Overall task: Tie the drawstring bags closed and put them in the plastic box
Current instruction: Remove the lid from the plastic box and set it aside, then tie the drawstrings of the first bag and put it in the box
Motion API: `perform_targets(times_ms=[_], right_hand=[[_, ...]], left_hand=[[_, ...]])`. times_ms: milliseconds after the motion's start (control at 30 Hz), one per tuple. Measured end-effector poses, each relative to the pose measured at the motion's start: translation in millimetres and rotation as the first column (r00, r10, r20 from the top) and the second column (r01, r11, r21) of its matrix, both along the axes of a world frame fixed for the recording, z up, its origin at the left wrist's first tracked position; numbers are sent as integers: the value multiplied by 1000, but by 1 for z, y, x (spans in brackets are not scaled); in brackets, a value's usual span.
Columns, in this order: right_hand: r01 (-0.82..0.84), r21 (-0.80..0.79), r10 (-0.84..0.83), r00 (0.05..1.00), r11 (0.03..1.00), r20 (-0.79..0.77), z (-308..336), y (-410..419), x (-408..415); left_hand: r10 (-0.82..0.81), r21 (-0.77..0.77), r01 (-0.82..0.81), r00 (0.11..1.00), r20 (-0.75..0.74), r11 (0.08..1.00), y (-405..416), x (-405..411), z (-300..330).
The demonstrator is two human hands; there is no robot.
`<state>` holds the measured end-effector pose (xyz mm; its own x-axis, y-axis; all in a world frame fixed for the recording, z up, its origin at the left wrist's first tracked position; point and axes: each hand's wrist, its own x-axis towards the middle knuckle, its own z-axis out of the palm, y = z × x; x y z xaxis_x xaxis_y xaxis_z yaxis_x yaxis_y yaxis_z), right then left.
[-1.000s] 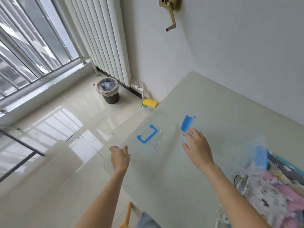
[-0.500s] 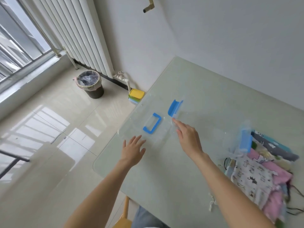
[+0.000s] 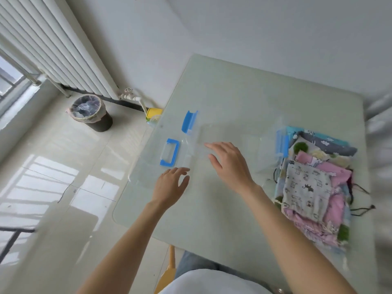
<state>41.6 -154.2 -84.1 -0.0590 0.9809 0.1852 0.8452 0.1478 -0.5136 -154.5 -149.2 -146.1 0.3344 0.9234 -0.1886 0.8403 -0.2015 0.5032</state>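
While both my arms reach out over the pale desk (image 3: 244, 209), my left hand (image 3: 171, 185) hovers with fingers spread and relaxed, its grip released, at the near edge of the clear lid (image 3: 161, 153) that lies flat by the desk's left edge. The lid carries a blue handle (image 3: 169, 152) in its middle and a blue latch (image 3: 189, 122) at its far side. My right hand (image 3: 229, 164) is just as slack, fingers straight, grip released and holding nothing, stretched over the clear plastic box (image 3: 244, 143), which sits in the middle of the desk and is hard to trace because it is see-through; whether my fingers touch it I cannot tell. A second blue latch (image 3: 281, 143) marks its right end. Just beside that end lies the heap of drawstring bags (image 3: 311, 183), patterned in pink, grey and blue, cords trailing, none of them in the box. On the floor to the left stands a lined waste bin (image 3: 91, 112) near a white radiator (image 3: 53, 45).
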Motion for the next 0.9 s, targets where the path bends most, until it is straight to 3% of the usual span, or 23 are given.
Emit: perform_targets(times_ms=[100,200,333,467,633,900], right_hand=[[178,10,-178,984,984,-26,2,-49,41],[372,-97,-375,927,923,-17,-11,-100,91],[548,-236,-553,832,803,51,-38,-154,151],[641,-283,-644,759,713,98,-67,-188,191],[659,-264,-664,743,704,83,-111,-211,218],[604,-34,-603,797,796,32,-145,-218,231]], left_hand=[[-118,25,116,974,192,993,-3,46,17],[-242,-20,259,925,293,966,-12,102,20],[-434,-97,472,860,270,876,-29,171,5],[-559,-104,581,808,185,807,-51,221,-19],[-570,-92,585,809,142,806,-68,254,-57],[-560,114,551,788,255,827,-61,249,-87]])
